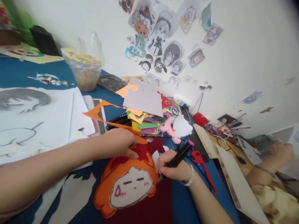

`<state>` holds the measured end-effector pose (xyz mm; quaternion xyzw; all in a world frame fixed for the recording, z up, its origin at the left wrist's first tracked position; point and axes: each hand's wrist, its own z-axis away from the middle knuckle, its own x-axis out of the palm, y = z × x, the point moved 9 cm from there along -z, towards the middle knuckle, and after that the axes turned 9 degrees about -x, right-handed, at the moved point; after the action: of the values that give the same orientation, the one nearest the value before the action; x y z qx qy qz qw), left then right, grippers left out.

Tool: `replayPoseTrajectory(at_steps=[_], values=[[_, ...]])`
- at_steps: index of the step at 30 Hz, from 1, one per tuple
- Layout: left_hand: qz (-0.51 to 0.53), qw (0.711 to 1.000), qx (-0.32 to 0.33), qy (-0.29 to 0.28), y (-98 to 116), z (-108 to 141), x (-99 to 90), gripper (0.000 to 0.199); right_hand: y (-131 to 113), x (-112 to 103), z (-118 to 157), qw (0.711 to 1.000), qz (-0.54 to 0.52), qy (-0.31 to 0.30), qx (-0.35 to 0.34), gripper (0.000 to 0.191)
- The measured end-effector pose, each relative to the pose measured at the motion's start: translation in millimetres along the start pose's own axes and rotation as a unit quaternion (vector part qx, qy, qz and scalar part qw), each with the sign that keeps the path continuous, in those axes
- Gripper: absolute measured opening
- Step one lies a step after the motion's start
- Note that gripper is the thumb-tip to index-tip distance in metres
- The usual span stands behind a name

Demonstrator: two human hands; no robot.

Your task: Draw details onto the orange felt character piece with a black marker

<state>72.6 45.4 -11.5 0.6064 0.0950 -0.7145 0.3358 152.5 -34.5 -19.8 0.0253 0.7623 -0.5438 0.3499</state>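
In the head view, an orange paper cartoon cutout [130,188] with a pale face, closed eyes, pink cheek marks and a sweat drop lies on dark red paper [149,208]. My left hand [122,143] is closed at its top edge, thumb on the red patch; some fingertips are hidden. In my right hand [173,166] is a black marker [181,154] with a pink end, held slanted at the cutout's right edge. My fingers hide its lower tip. A thin black pen [156,136] lies just beyond both hands.
Stacked coloured paper scraps [146,121] and a pink glue gun [169,129] lie ahead. A drink cup [85,71] in plastic stands at the back left. Sketch sheets [58,118] cover the left. Red scissors-like handles [201,158] lie right. Another person's arm [266,165] is at far right.
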Motion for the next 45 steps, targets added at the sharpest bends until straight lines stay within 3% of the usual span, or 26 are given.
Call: replayPoseTrajectory(at_steps=[24, 45], values=[[-0.01, 1.0, -0.016, -0.007, 3.6, 2.6, -4.6, 0.027, -5.9, 3.3, -1.8, 0.999, 0.012, -0.027, -0.013, 0.015], [-0.011, 1.0, -0.012, -0.001, 1.2, 0.3, -1.1, 0.028, -6.3, -4.0, -3.1, 1.0, 0.024, -0.011, 0.012, 0.015]])
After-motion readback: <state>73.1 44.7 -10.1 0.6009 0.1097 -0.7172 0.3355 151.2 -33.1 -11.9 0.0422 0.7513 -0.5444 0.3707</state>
